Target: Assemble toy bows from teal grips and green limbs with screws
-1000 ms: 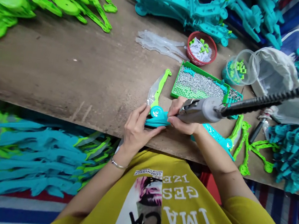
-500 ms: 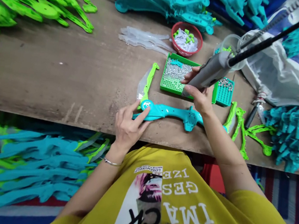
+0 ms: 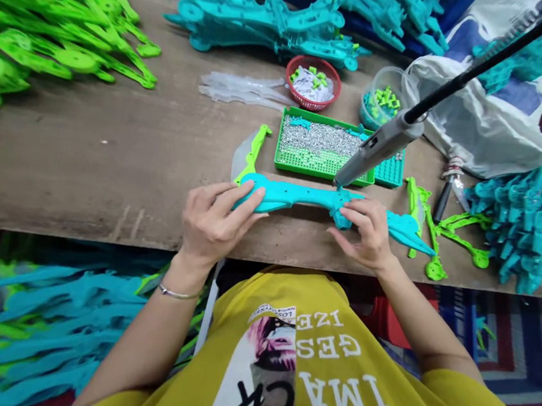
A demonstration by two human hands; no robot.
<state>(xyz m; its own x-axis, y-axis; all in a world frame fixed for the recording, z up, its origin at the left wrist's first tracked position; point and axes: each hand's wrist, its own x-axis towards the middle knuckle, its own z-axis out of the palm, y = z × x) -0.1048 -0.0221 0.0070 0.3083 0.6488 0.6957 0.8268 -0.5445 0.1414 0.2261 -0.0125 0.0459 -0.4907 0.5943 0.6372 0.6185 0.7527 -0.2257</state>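
Note:
A long teal plastic part (image 3: pixel 305 195) lies along the near edge of the table, with a green arm and clear blade piece (image 3: pixel 252 156) sticking out at its left end. My left hand (image 3: pixel 215 220) grips that left end, thumb and fingers closed on it. My right hand (image 3: pixel 367 229) has its fingers closed on the bracket right of the part's middle, its thumb apart below. A grey electric screwdriver (image 3: pixel 378 148) hangs on a black rod and coiled cord, its tip just above the bracket; neither hand holds it. Whether the tip touches the part I cannot tell.
Behind lie a green tray (image 3: pixel 323 170) of screws, a smaller teal tray (image 3: pixel 390 171), a red basket (image 3: pixel 311 100) and a clear tub (image 3: pixel 377 114). Green parts (image 3: pixel 51 31) are piled left, teal parts (image 3: pixel 531 211) right. A black-handled tool (image 3: pixel 443 202) lies near the right pile.
My right hand has let go of the electric screwdriver and come down onto the teal part. The part looks turned over: its round white emblem no longer shows.

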